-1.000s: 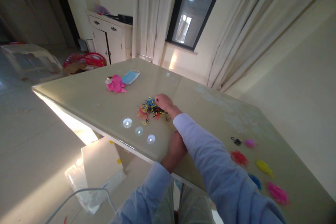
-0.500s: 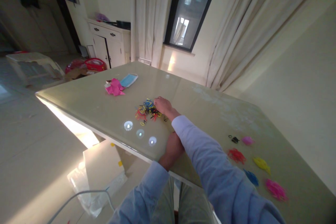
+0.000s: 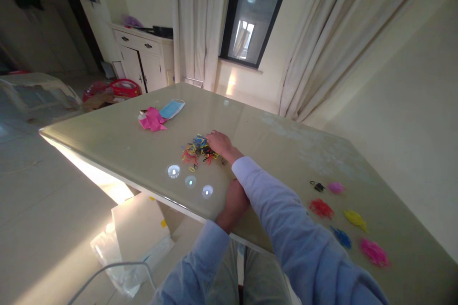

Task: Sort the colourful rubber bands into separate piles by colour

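A mixed pile of small elastic bands, blue, yellow, red and black, lies near the middle of the table. My right hand reaches into its right edge, fingers curled and drawn together at the bands. Whatever is between those fingertips is hidden. My left hand rests by the table's near edge, with its fingers hidden behind my right forearm. Single-colour heaps lie to the right: black bands, a light pink heap, red bands, yellow bands, blue bands and bright pink bands.
Crumpled pink paper and a blue face mask lie at the table's far left. The glossy table reflects several lights. Below its near edge, a cardboard piece and clear plastic are on the floor. A white cabinet stands behind.
The camera view has shifted slightly. My right hand stays at the mixed pile with little visible movement, and my left hand keeps its place.
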### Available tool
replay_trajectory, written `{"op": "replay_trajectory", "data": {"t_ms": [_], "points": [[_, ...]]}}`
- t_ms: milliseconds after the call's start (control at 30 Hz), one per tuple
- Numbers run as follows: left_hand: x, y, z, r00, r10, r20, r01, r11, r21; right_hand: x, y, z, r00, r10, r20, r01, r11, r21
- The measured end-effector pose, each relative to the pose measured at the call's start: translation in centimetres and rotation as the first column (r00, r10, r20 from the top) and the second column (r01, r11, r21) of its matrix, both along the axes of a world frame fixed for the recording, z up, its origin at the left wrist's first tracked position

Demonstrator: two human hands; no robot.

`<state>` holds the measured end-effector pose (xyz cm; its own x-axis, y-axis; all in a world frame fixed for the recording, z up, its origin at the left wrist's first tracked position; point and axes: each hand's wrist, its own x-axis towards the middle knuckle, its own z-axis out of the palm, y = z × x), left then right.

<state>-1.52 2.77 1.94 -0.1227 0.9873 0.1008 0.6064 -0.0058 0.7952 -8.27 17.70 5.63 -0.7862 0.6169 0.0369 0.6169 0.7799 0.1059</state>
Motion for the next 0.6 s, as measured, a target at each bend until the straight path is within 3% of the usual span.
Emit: {"op": "replay_trajectory", "data": {"t_ms": [233, 600], "points": [[-0.06, -0.07, -0.16, 1.000, -0.016, -0.017, 0.016, 1.000, -0.013, -0.03, 0.23, 0.16, 0.999, 0.031, 0.013, -0.032, 0.998, 0.053], [-0.08, -0.17, 0.12, 1.000, -0.010, 0.000, 0.010, 1.000, 0.007, 0.60, 0.36, -0.17, 0.997, -0.026, -0.078, 0.036, 0.992, 0.124]]}}
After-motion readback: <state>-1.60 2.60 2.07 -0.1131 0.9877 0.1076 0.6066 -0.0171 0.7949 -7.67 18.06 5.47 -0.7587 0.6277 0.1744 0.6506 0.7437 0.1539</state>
